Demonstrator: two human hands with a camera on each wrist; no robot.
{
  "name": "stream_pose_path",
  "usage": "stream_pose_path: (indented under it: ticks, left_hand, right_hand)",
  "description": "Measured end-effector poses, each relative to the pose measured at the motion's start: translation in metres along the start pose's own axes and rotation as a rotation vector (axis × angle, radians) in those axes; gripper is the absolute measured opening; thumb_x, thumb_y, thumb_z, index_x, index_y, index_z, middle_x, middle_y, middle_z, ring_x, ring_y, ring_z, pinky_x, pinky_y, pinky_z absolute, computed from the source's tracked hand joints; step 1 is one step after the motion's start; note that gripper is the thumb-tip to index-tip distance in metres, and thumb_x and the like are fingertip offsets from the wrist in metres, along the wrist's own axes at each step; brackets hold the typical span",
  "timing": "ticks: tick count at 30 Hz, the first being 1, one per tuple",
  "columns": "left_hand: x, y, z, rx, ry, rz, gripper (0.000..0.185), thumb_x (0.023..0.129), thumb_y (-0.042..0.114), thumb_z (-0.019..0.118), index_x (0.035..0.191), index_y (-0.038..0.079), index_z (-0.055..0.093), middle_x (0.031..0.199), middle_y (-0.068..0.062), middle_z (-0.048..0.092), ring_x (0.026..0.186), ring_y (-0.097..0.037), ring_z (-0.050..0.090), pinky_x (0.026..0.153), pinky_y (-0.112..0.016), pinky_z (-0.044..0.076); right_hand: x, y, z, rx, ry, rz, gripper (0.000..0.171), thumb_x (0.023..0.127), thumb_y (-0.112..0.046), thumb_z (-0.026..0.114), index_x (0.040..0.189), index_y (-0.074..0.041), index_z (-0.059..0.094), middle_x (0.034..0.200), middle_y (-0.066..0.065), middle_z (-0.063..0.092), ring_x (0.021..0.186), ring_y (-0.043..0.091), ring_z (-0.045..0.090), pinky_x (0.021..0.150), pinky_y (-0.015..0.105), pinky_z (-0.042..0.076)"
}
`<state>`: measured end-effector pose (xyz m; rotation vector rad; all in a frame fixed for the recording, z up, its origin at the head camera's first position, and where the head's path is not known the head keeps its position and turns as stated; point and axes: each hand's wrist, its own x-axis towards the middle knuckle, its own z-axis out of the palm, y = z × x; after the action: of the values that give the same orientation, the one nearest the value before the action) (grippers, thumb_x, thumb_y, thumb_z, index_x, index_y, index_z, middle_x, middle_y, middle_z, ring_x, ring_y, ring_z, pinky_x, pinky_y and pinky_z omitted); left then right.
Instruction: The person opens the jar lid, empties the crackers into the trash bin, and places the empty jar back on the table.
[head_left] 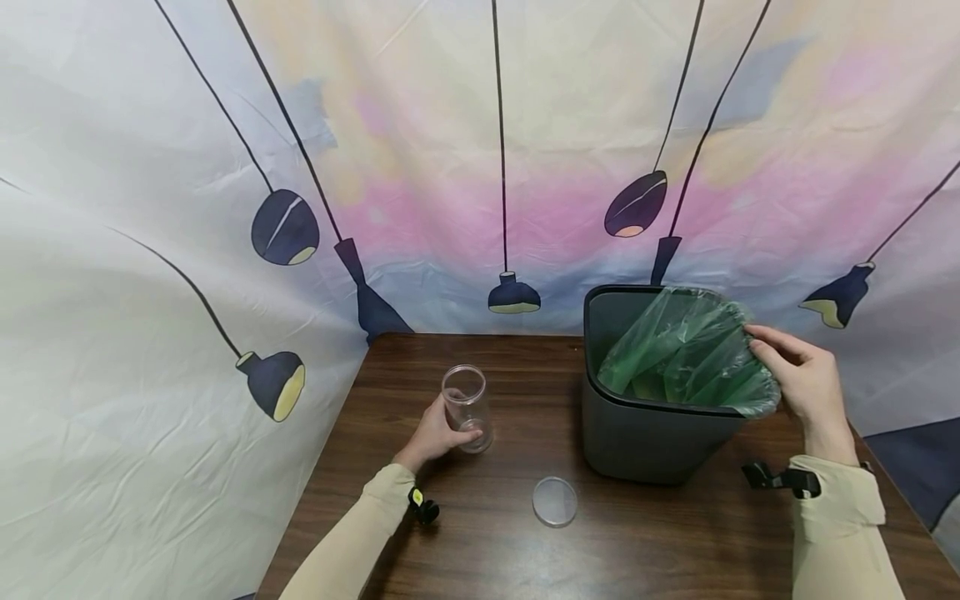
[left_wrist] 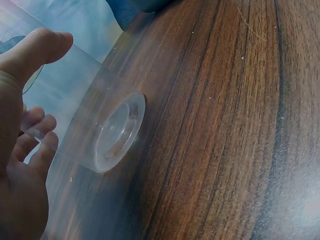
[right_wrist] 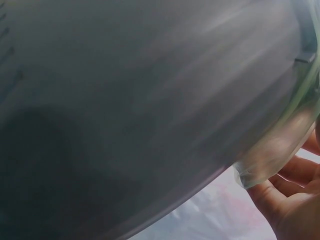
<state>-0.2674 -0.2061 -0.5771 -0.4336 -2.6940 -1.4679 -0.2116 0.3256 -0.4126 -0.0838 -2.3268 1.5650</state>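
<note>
A clear plastic jar (head_left: 467, 408) without a lid stands on the wooden table, left of centre. My left hand (head_left: 437, 431) grips it, thumb on one side and fingers round the other. The left wrist view shows the jar's round base (left_wrist: 120, 132) close to the tabletop. Over at the right, my right hand (head_left: 808, 379) pinches the edge of a translucent green bin liner (head_left: 690, 350) at the rim of a dark grey bin (head_left: 652, 437). The liner folds over the bin's right side and sags inside. In the right wrist view, the fingertips are partly hidden by the liner.
A clear round lid (head_left: 555, 502) lies flat on the table (head_left: 480, 550) between the jar and the bin, nearer the front. Behind the table hangs a cloth backdrop (head_left: 442, 208) printed with lamps. Each wrist wears a small black camera.
</note>
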Motion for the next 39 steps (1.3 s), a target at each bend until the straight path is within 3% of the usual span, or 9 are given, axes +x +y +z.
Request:
stream_pose_path:
  ticks: [8, 20, 29, 33, 36, 39]
  left_hand:
    - [0.000, -0.010, 0.003, -0.016, 0.004, 0.006, 0.079, 0.067, 0.031, 0.090, 0.130, 0.008, 0.047, 0.119, -0.011, 0.063, 0.108, -0.024, 0.060, 0.089, -0.038, 0.050]
    - [0.000, -0.011, 0.004, -0.066, -0.009, -0.001, 0.083, 0.067, 0.030, 0.090, 0.132, 0.004, 0.045, 0.121, -0.016, 0.061, 0.109, -0.028, 0.061, 0.090, -0.040, 0.050]
    - [-0.003, -0.008, 0.004, -0.125, -0.015, 0.004, 0.087, 0.068, 0.026, 0.091, 0.136, 0.002, 0.043, 0.125, -0.011, 0.059, 0.115, -0.027, 0.060, 0.096, -0.042, 0.050]
    - [-0.004, -0.009, 0.004, -0.082, -0.008, 0.028, 0.089, 0.066, 0.026, 0.091, 0.137, 0.002, 0.043, 0.123, -0.012, 0.061, 0.112, -0.026, 0.061, 0.093, -0.041, 0.051]
    - [-0.007, -0.009, 0.003, -0.022, -0.011, 0.020, 0.088, 0.065, 0.028, 0.092, 0.136, 0.006, 0.046, 0.121, -0.010, 0.062, 0.109, -0.024, 0.061, 0.090, -0.039, 0.051]
    - [-0.010, -0.008, 0.002, -0.011, -0.028, 0.005, 0.086, 0.064, 0.026, 0.092, 0.135, 0.008, 0.046, 0.122, -0.009, 0.062, 0.110, -0.025, 0.062, 0.091, -0.041, 0.051]
  right_hand:
    - [0.000, 0.000, 0.000, 0.005, 0.000, -0.010, 0.045, 0.094, -0.033, 0.063, 0.134, -0.013, 0.060, 0.103, -0.030, 0.061, 0.030, 0.016, 0.025, 0.033, 0.040, 0.025]
    - [0.001, -0.001, -0.003, 0.005, -0.040, 0.012, 0.047, 0.095, -0.036, 0.062, 0.136, -0.015, 0.058, 0.102, -0.032, 0.061, 0.029, 0.017, 0.026, 0.032, 0.041, 0.026]
    - [0.004, -0.004, -0.006, 0.090, -0.077, 0.026, 0.046, 0.095, -0.030, 0.063, 0.137, -0.013, 0.057, 0.107, -0.030, 0.062, 0.029, 0.016, 0.024, 0.033, 0.043, 0.022]
    - [0.005, -0.003, -0.007, 0.072, -0.075, 0.017, 0.045, 0.095, -0.030, 0.063, 0.137, -0.013, 0.057, 0.107, -0.030, 0.061, 0.031, 0.014, 0.025, 0.034, 0.042, 0.023]
    - [0.006, -0.001, -0.009, 0.024, -0.069, 0.010, 0.045, 0.095, -0.031, 0.063, 0.136, -0.014, 0.059, 0.112, -0.029, 0.060, 0.050, 0.002, 0.046, 0.040, 0.033, 0.031]
    - [0.007, 0.000, -0.011, 0.000, -0.078, 0.011, 0.044, 0.094, -0.030, 0.064, 0.135, -0.015, 0.059, 0.118, -0.026, 0.059, 0.087, -0.009, 0.053, 0.055, 0.017, 0.041]
